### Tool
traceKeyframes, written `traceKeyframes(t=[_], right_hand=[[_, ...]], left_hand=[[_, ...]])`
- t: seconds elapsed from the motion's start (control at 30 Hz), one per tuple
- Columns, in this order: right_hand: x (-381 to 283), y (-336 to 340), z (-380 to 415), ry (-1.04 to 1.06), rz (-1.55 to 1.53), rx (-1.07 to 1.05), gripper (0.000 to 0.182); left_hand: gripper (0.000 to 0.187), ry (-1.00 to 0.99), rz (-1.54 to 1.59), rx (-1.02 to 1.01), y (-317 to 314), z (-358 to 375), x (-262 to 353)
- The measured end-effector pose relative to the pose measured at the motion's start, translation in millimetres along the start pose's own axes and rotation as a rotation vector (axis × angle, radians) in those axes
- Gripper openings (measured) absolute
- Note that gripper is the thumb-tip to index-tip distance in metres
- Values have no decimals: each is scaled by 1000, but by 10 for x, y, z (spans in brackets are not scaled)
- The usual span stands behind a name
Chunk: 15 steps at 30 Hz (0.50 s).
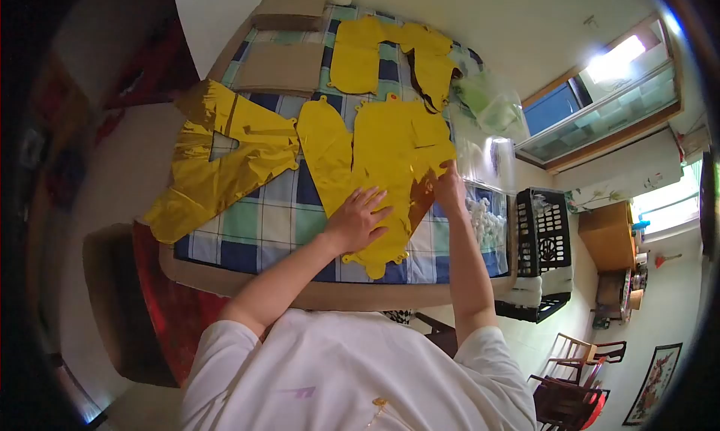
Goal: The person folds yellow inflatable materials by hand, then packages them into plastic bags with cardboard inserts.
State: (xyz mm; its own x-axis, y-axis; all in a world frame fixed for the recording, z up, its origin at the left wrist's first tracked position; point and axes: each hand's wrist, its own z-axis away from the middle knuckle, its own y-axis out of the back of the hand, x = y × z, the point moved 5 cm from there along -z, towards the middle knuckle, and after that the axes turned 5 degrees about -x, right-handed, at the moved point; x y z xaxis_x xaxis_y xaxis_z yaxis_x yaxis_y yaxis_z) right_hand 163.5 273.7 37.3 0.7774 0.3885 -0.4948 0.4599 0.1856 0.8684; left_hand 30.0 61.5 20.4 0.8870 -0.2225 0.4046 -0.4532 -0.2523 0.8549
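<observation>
Here, your left hand [358, 221] lies open and spread on the gold foil [382, 154], which rests over the checked cloth [300, 214]; your right hand [451, 190] meets the foil's edge, its grip unclear. A black crate [544, 240] stands beside the table [330, 299], wooden chairs [570, 395] farther right.

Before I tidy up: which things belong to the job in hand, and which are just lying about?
Likely the job:
- large gold foil, under left hand, right hand at edge
- A-shaped gold foil

Probably just lying about:
- black crate
- wooden chairs
</observation>
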Motion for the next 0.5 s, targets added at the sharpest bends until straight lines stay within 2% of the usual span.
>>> traceKeyframes(t=[0.07, 0.2, 0.37, 0.47, 0.5], right_hand=[[19, -29, -18, -53, 138, -24, 34], [64, -82, -44, -14, 98, 3, 33], [168, -104, -143, 80, 179, -33, 32], [192, -108, -200, -10, 29, -109, 27], [152, -90, -197, -12, -141, -107, 27]], left_hand=[[44, -6, 3, -1, -22, -3, -6], [44, -8, 11, 118, 55, -16, -7], [42, -21, 30, 45, -4, -12, -22], [41, -19, 37, 62, 11, -9, -18], [41, -17, 39, 67, 17, -4, -17]])
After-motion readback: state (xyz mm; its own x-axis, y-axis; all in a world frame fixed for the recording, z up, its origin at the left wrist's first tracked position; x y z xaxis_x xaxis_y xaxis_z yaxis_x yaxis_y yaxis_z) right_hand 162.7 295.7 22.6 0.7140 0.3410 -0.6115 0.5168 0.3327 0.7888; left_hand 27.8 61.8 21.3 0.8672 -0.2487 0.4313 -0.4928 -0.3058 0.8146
